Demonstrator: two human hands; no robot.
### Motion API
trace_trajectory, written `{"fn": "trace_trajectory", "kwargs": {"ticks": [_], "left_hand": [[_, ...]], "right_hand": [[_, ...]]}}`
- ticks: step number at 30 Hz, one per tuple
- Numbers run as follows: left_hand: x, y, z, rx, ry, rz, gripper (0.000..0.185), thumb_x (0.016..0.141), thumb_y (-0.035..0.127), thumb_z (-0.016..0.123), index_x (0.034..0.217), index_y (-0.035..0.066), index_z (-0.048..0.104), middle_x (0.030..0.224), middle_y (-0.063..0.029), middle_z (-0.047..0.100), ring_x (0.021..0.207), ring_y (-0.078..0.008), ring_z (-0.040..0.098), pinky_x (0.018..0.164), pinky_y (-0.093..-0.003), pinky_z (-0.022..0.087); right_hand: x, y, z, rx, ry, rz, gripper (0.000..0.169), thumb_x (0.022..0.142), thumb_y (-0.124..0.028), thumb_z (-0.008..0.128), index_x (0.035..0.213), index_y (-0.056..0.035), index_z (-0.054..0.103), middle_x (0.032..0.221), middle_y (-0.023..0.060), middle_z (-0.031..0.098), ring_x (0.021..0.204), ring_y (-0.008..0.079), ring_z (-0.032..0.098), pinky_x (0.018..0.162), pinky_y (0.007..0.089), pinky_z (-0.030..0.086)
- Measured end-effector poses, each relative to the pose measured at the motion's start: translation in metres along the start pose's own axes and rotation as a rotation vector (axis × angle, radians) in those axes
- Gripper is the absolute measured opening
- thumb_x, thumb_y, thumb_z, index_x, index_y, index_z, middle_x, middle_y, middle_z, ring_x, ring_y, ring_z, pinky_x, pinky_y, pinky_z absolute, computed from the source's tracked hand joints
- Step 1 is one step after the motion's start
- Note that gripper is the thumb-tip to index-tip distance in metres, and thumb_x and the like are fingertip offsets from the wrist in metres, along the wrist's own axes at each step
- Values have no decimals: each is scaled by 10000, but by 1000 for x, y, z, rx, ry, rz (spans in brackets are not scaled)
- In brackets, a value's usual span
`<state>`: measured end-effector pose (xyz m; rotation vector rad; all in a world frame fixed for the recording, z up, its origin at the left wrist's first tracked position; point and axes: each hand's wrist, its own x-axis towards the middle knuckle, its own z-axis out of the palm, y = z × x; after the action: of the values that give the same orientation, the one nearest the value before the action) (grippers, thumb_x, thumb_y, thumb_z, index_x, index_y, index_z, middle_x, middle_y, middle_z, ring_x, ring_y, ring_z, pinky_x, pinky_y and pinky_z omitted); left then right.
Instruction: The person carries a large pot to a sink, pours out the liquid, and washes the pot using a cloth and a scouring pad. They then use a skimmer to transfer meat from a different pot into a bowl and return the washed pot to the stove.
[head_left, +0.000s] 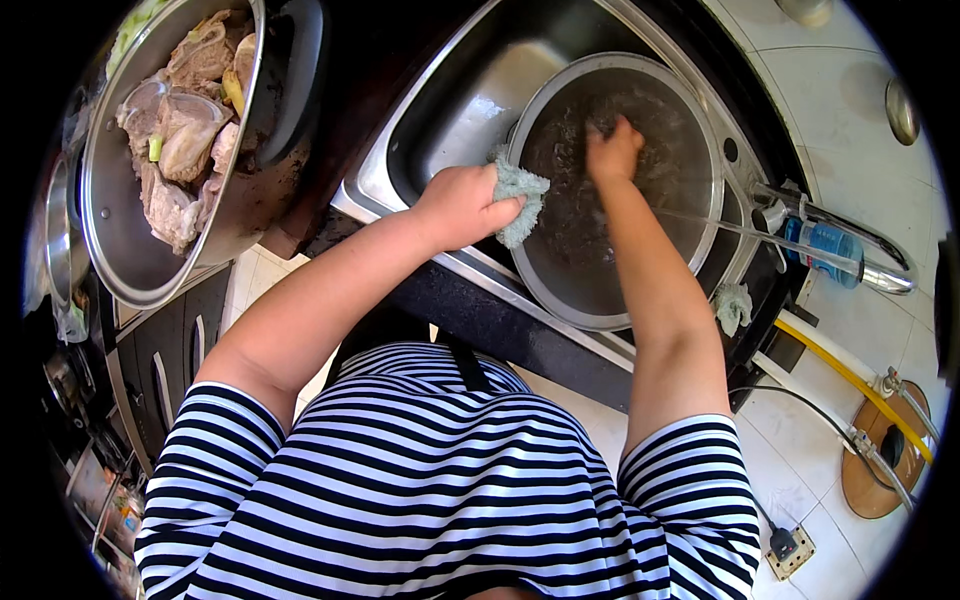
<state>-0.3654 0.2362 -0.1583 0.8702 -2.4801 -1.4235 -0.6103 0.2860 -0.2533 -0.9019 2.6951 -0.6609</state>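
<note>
A wide round metal pan (559, 309) sits tilted in the stainless steel sink (469, 105), with murky, rippling water (559, 225) inside. My left hand (459, 204) grips a fluffy pale green cloth (523, 196) against the pan's left rim. Inside the pan, my right hand (616, 150) is blurred, its fingers bent down at the water. Something dark shows by those fingertips, but I cannot tell whether the hand holds it. From the chrome faucet (892, 262) on the right, a thin stream of water (712, 220) runs into the pan.
A deep steel pot (97, 255) of meat pieces (184, 131) stands at upper left, its black handle (300, 82) towards the sink. A blue bottle (825, 247) is beside the faucet. Another pale cloth (733, 307) lies at the sink's right corner. A yellow hose (847, 379) runs along the tiled wall.
</note>
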Motion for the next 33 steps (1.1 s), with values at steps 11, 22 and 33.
{"fn": "trace_trajectory", "kwargs": {"ticks": [11,22,33], "left_hand": [[0,0,-1,20,-25,-2,282,793,291,540,913,45,607,818,-186,619,803,-368,585,693,-424,458],[0,-3,1,11,26,57,329,790,363,529,873,54,607,760,-174,622,740,-370,587,676,-443,463],[-2,0,1,1,38,34,298,782,364,530,835,83,614,744,-163,622,724,-367,586,659,-452,461]], "right_hand": [[-156,27,-113,335,-898,-384,358,796,-199,539,1137,-91,550,1149,170,472,1112,305,447,957,350,349],[-13,61,-26,-290,-48,-160,380,784,-188,580,1139,-77,500,1130,221,416,989,396,481,887,453,395],[-76,-56,-6,821,-300,-297,466,767,-30,577,1190,-20,384,1129,174,422,1040,267,466,855,339,431]]}}
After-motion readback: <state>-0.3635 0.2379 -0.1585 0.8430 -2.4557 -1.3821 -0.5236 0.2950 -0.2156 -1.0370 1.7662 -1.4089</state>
